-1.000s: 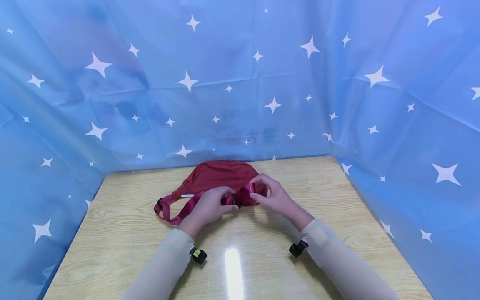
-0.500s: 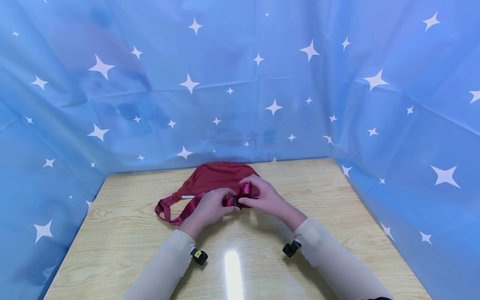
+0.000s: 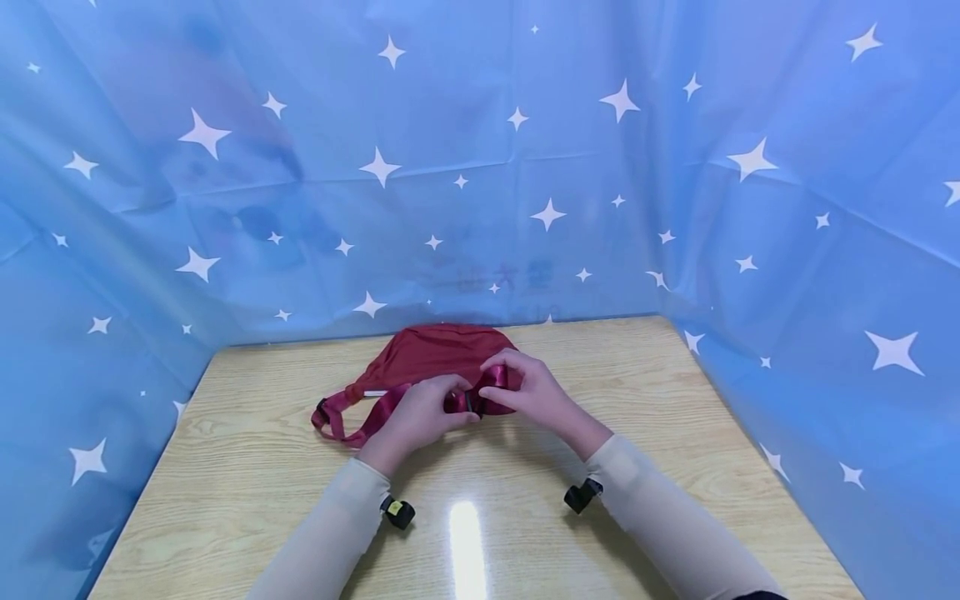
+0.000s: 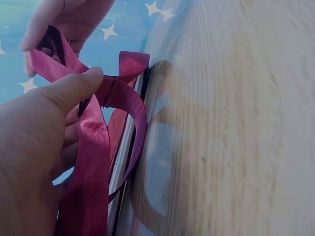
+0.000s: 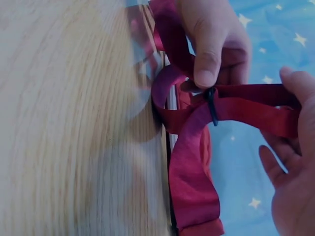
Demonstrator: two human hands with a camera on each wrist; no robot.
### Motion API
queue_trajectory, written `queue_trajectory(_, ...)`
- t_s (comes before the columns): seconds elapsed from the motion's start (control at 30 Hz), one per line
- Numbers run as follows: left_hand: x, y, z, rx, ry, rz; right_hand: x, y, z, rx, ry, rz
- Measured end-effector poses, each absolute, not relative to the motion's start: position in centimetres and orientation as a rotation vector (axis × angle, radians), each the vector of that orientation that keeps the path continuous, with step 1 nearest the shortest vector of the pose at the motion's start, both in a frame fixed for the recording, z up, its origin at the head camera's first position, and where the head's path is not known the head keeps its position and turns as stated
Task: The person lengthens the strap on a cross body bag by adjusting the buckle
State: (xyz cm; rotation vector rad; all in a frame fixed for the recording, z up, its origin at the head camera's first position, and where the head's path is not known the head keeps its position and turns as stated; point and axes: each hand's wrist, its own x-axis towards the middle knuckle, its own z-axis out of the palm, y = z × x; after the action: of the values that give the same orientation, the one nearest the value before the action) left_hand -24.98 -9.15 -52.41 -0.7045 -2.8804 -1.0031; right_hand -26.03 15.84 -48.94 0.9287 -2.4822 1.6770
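A dark red waist bag (image 3: 442, 354) lies on the wooden table, its webbing strap (image 3: 384, 407) trailing in front and to the left. My left hand (image 3: 420, 414) pinches the strap beside a black slider buckle (image 5: 212, 105), thumb on top of the webbing in the left wrist view. Just to the right, my right hand (image 3: 536, 398) holds a folded loop of strap (image 5: 261, 115) that passes through the buckle. Its thumb and fingers close on the loop's end. Part of the buckle is hidden by the left fingers in the head view.
The wooden table (image 3: 262, 508) extends toward me, with a bright light reflection in its middle. Blue curtains (image 3: 480, 167) with white stars stand behind and at both sides. Another black strap adjuster (image 3: 321, 408) sits at the bag's left end.
My right hand has moved left, closer to the buckle and the left hand, and then almost stopped. The left hand has stayed in place on the strap.
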Motion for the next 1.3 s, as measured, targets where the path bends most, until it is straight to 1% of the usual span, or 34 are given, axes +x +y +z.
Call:
queue_trajectory(0.17, -24.9, -9.3, -52.5, -0.692, -2.901, -1.022, -26.0, 16.5, -49.1, 0.879, -2.456, 1.793)
queue_trajectory(0.57, -24.7, -9.6, -52.5, -0.667, -2.925, -1.073, -25.8, 18.2, -49.8, 0.782, -2.449, 1.799)
queue_trajectory(1.07, -24.5, -9.7, -52.5, -0.656, -2.921, -1.062, -25.9, 18.5, -49.6, 0.848, -2.495, 1.733)
queue_trajectory(1.3, -24.5, -9.8, -52.6, -0.662, -2.916, -1.056, -25.9, 19.6, -49.6, 0.818, -2.556, 1.665)
